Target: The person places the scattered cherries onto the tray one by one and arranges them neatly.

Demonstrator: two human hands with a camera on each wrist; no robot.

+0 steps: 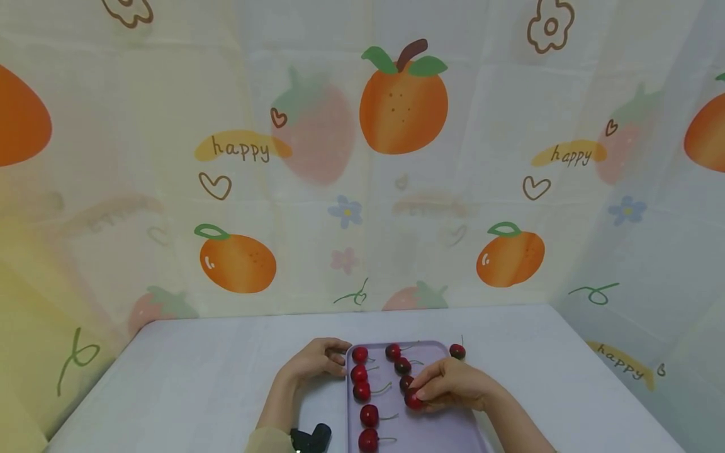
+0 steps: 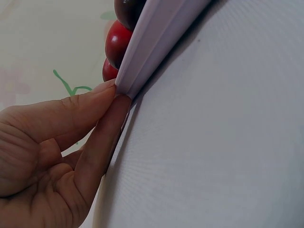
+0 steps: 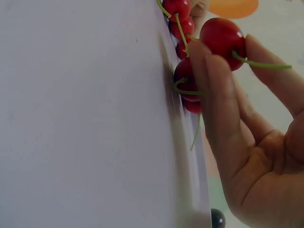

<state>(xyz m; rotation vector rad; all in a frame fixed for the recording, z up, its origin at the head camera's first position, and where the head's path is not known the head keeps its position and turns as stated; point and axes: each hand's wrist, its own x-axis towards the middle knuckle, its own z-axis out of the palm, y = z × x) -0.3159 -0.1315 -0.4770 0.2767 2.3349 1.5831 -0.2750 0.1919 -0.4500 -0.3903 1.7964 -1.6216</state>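
A pale purple tray (image 1: 438,434) lies on the white table. At its far left corner my left hand (image 1: 317,360) pinches the rim between thumb and finger, as the left wrist view shows. My right hand (image 1: 455,385) holds a dark red cherry (image 1: 413,398) over the tray; in the right wrist view this cherry (image 3: 222,43) sits between thumb and fingers, its green stem sticking out. Several cherries (image 1: 369,416) form a column along the tray's left side, stems pointing right. Three more, the farthest cherry (image 1: 393,352) among them, line up beyond the held one.
One cherry (image 1: 457,351) lies on the table (image 1: 198,390) just outside the tray's far right corner. A black object (image 1: 313,438) is by my left wrist. Behind the table hangs a fruit-printed cloth (image 1: 317,251), with more cloth along both sides.
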